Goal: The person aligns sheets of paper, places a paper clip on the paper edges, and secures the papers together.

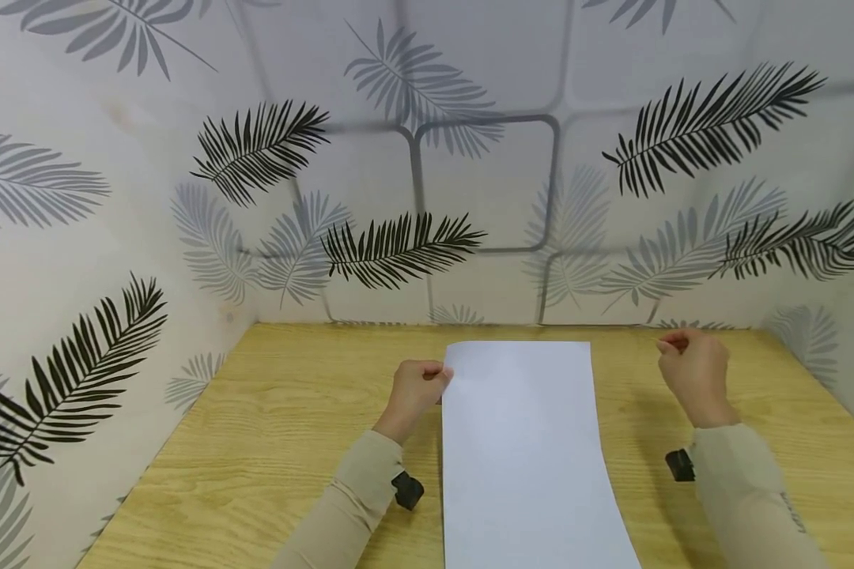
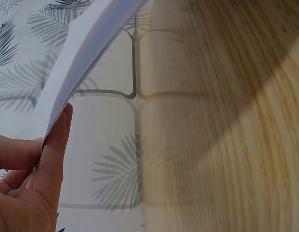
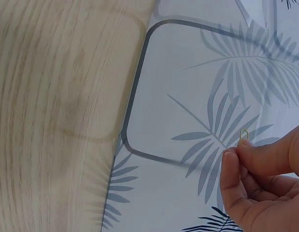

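Head and wrist views show the left hand point(image 1: 411, 395) pinching white paper point(image 1: 519, 458) — likely light, floppy, best held by its edges — and the right hand point(image 1: 697, 375) pinching a yellow loop point(image 3: 244, 130).

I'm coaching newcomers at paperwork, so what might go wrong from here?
The right hand pinches a small yellow loop, perhaps a paper clip, at its fingertips; it could slip and drop.
The left hand pinches the white paper by its left edge, near the far corner, so it might crease or swing askew.
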A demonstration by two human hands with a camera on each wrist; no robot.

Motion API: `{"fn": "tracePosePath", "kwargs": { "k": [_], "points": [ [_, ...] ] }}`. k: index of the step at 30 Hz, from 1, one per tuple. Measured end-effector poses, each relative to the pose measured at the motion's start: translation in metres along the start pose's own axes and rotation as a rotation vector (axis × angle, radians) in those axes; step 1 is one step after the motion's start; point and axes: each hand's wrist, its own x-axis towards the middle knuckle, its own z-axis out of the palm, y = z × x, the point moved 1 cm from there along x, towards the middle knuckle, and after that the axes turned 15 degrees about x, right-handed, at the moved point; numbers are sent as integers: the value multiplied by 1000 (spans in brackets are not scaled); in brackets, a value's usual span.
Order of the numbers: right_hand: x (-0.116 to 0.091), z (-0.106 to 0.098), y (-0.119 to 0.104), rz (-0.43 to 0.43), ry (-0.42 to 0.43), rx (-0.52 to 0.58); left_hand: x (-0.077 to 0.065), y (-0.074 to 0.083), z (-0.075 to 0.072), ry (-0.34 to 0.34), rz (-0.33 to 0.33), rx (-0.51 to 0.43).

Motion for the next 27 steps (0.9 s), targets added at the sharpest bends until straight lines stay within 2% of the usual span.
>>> {"fn": "tracePosePath", "kwargs": {
  "k": [6, 11, 15, 27],
  "points": [
    [-1, 4, -5, -78, 27, 15, -1, 0, 1, 0, 13, 5],
    [-2, 7, -9, -121, 41, 33, -2, 0, 2, -5, -3, -6],
    [-3, 10, -14, -135, 42, 59, -2, 0, 3, -4, -10, -9],
    [-8, 21, -25, -162, 44, 106, -4, 0, 3, -3, 28, -15]
  ]
}}
